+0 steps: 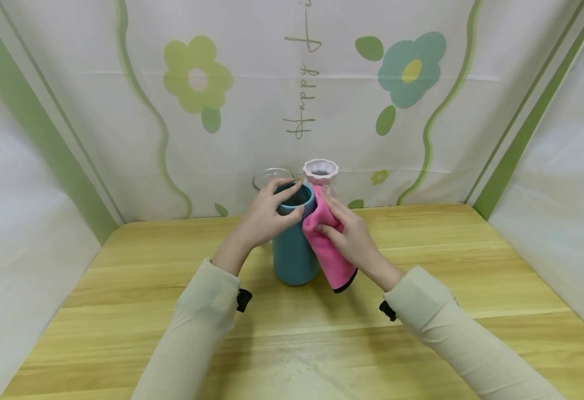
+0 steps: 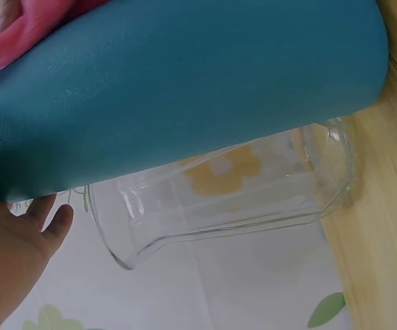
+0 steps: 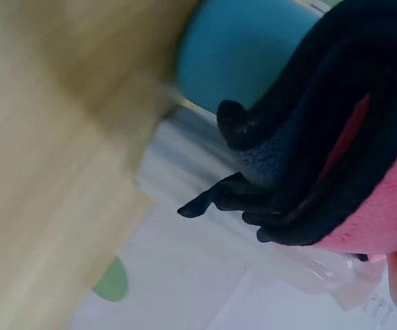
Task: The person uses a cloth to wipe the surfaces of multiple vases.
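A tall teal vase (image 1: 294, 258) stands upright on the wooden table. My left hand (image 1: 264, 218) holds it by the rim, thumb in front and fingers across the far side. In the left wrist view part of that hand (image 2: 9, 251) shows at the mouth of the vase (image 2: 184, 89). With my right hand (image 1: 353, 233) I grip a folded pink cloth (image 1: 330, 258) and press it against the vase's right side, just below the rim. The cloth (image 3: 380, 206) hangs down and shows its black edging in the right wrist view. The right fingertips are partly hidden by its folds.
Behind the teal vase to the left stands a clear glass vase (image 2: 219, 223). Behind it to the right is a pale pink vase with a scalloped rim (image 1: 320, 176). A white curtain printed with flowers (image 1: 256, 100) hangs at the table's (image 1: 161, 311) back edge.
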A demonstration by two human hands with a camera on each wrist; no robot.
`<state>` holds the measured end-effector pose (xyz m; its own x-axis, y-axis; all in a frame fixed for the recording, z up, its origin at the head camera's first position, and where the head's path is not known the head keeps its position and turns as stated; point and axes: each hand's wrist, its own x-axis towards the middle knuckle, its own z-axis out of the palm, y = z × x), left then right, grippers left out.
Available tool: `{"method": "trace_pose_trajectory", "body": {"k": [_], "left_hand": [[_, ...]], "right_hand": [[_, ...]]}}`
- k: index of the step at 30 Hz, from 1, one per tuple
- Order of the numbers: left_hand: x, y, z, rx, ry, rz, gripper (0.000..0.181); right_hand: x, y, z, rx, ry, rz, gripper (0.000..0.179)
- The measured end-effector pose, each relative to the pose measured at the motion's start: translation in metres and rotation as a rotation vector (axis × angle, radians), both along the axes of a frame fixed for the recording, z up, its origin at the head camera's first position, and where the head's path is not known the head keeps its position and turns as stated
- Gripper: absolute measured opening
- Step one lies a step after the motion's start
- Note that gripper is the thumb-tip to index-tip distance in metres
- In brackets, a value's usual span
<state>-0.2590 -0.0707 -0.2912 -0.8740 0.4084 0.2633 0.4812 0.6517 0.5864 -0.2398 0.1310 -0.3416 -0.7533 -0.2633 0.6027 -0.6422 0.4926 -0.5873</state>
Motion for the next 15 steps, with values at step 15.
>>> {"method": "trace_pose_trajectory", "body": {"k": [15], "left_hand": [[-0.001, -0.001, -0.004, 0.043, -0.025, -0.023, 0.058]], "right_hand": [[0.006, 0.009, -0.062, 0.103, -0.212, 0.032, 0.069]]}}
